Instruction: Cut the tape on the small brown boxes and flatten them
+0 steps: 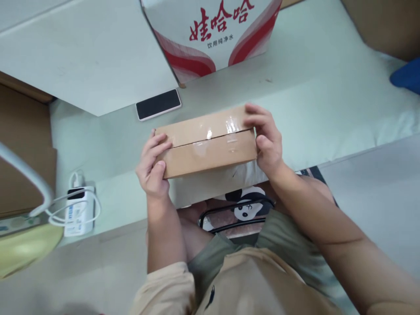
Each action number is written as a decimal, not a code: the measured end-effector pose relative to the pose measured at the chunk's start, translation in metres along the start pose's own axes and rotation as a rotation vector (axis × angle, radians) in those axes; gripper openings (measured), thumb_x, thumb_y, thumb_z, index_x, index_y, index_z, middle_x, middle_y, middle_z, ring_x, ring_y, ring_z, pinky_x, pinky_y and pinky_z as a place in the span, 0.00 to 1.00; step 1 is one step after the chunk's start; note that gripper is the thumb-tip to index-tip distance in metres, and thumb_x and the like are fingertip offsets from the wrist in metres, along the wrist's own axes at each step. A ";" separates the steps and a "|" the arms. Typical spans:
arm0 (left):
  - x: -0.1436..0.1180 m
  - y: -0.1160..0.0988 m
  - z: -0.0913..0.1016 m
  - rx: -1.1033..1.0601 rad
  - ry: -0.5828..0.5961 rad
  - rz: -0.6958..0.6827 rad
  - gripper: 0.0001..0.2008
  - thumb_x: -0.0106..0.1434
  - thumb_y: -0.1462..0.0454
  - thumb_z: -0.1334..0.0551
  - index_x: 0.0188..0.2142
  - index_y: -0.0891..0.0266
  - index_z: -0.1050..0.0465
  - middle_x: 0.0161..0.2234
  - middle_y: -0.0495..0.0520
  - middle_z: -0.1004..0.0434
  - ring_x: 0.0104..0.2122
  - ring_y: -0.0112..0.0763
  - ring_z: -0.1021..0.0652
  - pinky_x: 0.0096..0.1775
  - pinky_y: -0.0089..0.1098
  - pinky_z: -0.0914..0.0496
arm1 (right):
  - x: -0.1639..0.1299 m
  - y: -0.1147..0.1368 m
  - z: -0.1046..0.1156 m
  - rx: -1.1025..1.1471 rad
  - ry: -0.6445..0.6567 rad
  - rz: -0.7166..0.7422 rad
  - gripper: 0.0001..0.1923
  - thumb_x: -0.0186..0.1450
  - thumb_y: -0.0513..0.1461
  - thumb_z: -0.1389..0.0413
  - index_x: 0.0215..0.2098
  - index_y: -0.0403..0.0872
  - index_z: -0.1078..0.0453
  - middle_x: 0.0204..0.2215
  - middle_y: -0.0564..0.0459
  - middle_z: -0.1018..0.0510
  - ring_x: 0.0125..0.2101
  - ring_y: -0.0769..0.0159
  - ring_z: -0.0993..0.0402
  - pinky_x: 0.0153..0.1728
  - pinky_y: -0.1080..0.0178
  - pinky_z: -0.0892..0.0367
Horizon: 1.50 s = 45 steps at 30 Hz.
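Note:
A brown cardboard box (pixel 210 151) is held up between my two hands, above the front edge of the pale green surface. Shiny clear tape crosses the seam that runs along its near side. My left hand (pixel 153 164) grips the left end, thumb on the near face and fingers over the upper edge. At the opposite end, my right hand (pixel 267 135) is closed round the corner, its fingertips on the top. The underside of the box is hidden from me.
Behind the box lies a dark-screened phone (pixel 159 105). A white carton with red lettering (pixel 219 39) stands beyond it, beside a large white panel (pixel 88 57). At left are a white power bank (pixel 79 214) with a looped cable and a yellow object (pixel 29 249).

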<state>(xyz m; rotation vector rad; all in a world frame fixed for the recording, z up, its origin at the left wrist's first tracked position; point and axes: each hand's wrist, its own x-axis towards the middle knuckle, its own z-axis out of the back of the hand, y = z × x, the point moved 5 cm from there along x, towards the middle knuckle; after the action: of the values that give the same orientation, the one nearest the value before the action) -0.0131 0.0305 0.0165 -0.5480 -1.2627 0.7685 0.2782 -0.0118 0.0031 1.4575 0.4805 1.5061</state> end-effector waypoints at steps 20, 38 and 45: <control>-0.040 0.031 -0.036 -0.392 -0.211 1.029 0.31 0.60 0.40 0.35 0.52 0.58 0.23 0.55 0.59 0.19 0.51 0.41 0.19 0.37 0.29 0.25 | -0.028 0.032 -0.040 -0.133 0.340 0.167 0.37 0.71 0.59 0.56 0.74 0.57 0.46 0.74 0.49 0.44 0.76 0.47 0.55 0.74 0.35 0.55; -0.019 -0.011 -0.049 0.056 0.007 0.124 0.28 0.66 0.43 0.40 0.58 0.54 0.27 0.61 0.57 0.25 0.65 0.49 0.28 0.64 0.52 0.32 | -0.009 0.039 -0.002 -0.127 0.017 0.139 0.13 0.68 0.47 0.49 0.42 0.55 0.23 0.48 0.47 0.21 0.57 0.50 0.25 0.64 0.38 0.31; -0.023 -0.046 -0.079 0.215 0.140 -0.355 0.26 0.66 0.48 0.40 0.61 0.49 0.30 0.60 0.55 0.25 0.62 0.46 0.26 0.69 0.54 0.40 | -0.006 0.027 0.004 0.037 0.066 -0.014 0.19 0.71 0.53 0.53 0.47 0.54 0.26 0.51 0.48 0.22 0.59 0.52 0.26 0.61 0.44 0.29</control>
<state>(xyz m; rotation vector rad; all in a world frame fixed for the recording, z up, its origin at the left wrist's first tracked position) 0.0710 -0.0127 0.0178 -0.1903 -1.0925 0.5476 0.2717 -0.0309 0.0227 1.4334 0.5593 1.5450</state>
